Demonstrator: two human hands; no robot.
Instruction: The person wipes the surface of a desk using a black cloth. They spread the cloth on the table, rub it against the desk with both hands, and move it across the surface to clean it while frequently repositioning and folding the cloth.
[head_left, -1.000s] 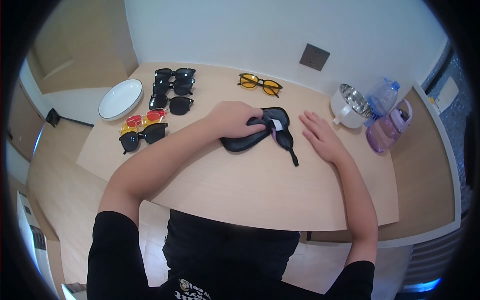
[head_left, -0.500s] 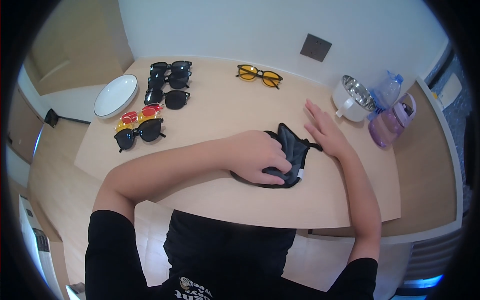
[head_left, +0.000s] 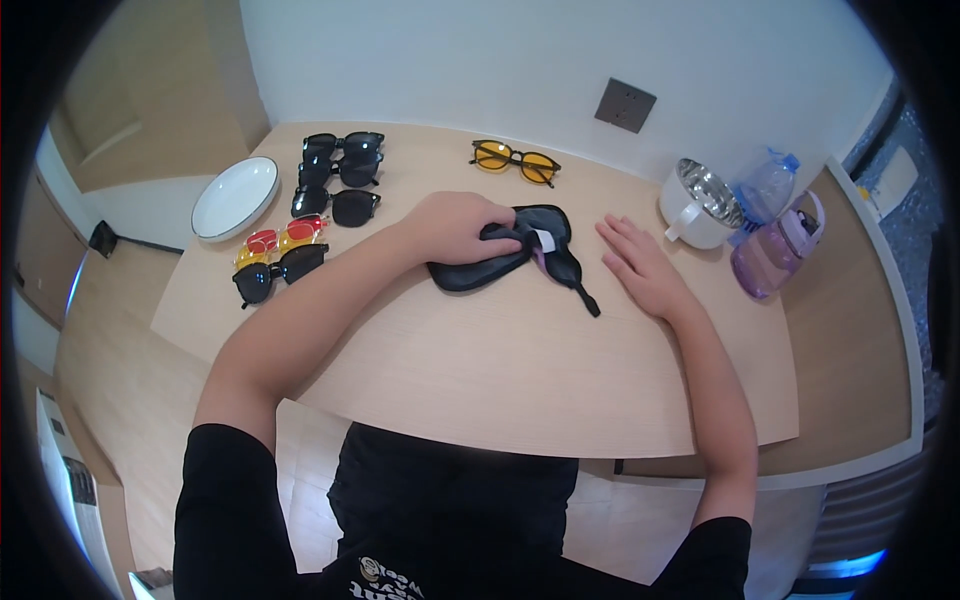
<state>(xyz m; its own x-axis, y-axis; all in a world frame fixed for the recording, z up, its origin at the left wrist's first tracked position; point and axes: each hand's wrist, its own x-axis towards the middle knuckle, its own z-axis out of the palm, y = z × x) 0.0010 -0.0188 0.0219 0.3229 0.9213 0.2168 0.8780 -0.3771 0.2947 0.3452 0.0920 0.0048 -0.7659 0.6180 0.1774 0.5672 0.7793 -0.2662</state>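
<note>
My left hand is closed on a dark cloth piece that looks like a sleep mask. The mask is black with thick dark edging, and a white tag shows near its middle. A short black strap trails from it to the right over the table. My fingers cover part of the mask, which lies bunched or folded. To its right, my right hand rests open, palm down and fingers stretched out, touching nothing but the table.
Several dark sunglasses stand in a column at the left, with red and yellow pairs nearer me. A white dish lies beside them. Yellow-lensed glasses sit at the back. On the right are a white pot, clear bottle and purple bottle.
My left hand has moved away from me and to the left, carrying the mask with it. The mask has turned, so its strap now points toward me. My right hand has barely shifted.
</note>
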